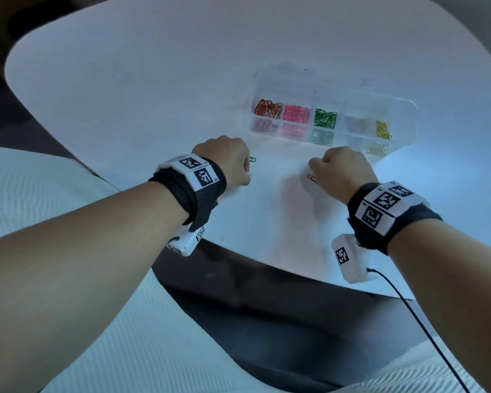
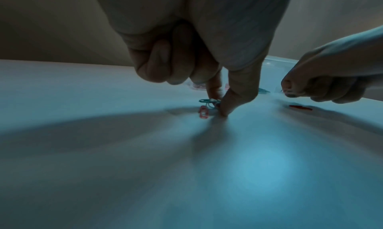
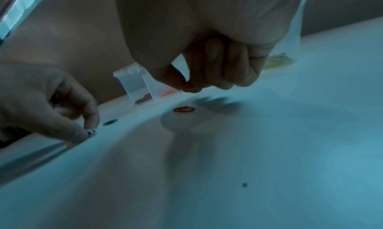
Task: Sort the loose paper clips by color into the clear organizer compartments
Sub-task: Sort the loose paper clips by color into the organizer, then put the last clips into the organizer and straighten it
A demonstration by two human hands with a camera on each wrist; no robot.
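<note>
Most of the sorting looks done. The clear organizer [image 1: 406, 114] sits on the far right of the white counter [image 1: 125, 95], and its far row already holds separate heaps of red clips [image 1: 268, 108], pink clips [image 1: 295, 112], green clips [image 1: 325, 117] and yellow clips [image 1: 383, 129]; one compartment between green and yellow holds something pale that I cannot name by color.

Only a few loose clips remain on the counter near the person. The left hand [image 1: 224, 163] has thumb and forefinger brought down together on a small tangle of a teal clip [image 2: 207, 101] and a pink clip [image 2: 203, 113], its other fingers [image 2: 157, 68] curled in; whether the clips are truly lifted I cannot tell. A green clip [image 1: 253, 159] lies just beyond that hand. The right hand [image 1: 342, 173] hovers with its fingers curled, thumb meeting forefinger, apparently holding nothing, just above a red clip [image 1: 311, 178] still flat on the counter.

What is left, by my judgement, is these last few clips.
</note>
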